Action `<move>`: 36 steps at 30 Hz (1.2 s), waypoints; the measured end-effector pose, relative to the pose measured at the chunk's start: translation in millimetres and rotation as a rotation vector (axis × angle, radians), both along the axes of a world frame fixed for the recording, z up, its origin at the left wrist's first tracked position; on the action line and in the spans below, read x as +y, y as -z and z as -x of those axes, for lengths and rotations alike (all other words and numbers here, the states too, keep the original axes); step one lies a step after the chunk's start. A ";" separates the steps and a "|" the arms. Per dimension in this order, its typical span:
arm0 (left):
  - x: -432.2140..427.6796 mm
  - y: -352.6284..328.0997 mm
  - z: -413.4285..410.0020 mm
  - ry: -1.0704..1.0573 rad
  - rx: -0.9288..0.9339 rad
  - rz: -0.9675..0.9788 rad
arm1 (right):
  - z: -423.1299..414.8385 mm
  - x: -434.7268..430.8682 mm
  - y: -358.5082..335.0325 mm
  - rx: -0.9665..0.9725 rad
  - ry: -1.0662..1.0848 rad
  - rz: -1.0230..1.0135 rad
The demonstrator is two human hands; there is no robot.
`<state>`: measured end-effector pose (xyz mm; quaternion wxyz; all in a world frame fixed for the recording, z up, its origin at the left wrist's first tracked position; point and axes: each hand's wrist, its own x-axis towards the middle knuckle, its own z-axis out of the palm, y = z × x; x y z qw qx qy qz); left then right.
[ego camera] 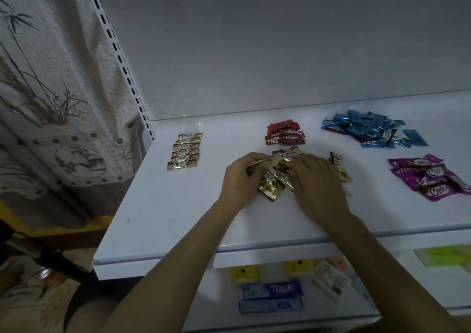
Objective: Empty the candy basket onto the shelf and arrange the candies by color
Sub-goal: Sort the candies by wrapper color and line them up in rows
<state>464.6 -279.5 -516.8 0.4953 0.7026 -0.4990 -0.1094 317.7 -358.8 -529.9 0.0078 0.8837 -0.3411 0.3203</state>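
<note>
On the white shelf (163,205) lie candies sorted by wrapper colour. A neat column of gold candies (184,151) sits at the left. A red pile (286,135) lies at the back centre, a blue pile (367,131) at the back right, a purple pile (430,177) at the right. A loose heap of gold candies (276,174) lies in the middle. My left hand (242,179) grips gold candies at the heap's left side. My right hand (316,179) lies over the heap's right side, fingers curled on the wrappers. No basket is in view.
A slotted shelf upright (119,59) rises at the back left beside a patterned curtain (51,103). The lower shelf holds small boxes (271,290) and packets. The shelf's front edge (229,253) runs below my forearms.
</note>
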 end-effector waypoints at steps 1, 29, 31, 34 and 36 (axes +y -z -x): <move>0.2 -0.8 -1.3 -0.006 0.047 0.022 | -0.2 0.1 -0.4 0.011 -0.005 0.011; 64.2 -30.0 -54.6 -0.215 0.985 0.403 | -113.4 94.2 -41.6 -0.820 -0.430 -1.066; 75.2 -30.5 -64.2 -0.235 1.004 0.403 | -123.6 104.9 -41.9 -0.864 -0.432 -1.108; 87.5 -28.5 -75.3 -0.276 1.038 0.393 | -134.5 117.3 -41.6 -0.890 -0.429 -1.092; 91.9 -27.4 -80.7 -0.283 1.112 0.395 | -142.1 124.6 -39.9 -0.908 -0.416 -1.074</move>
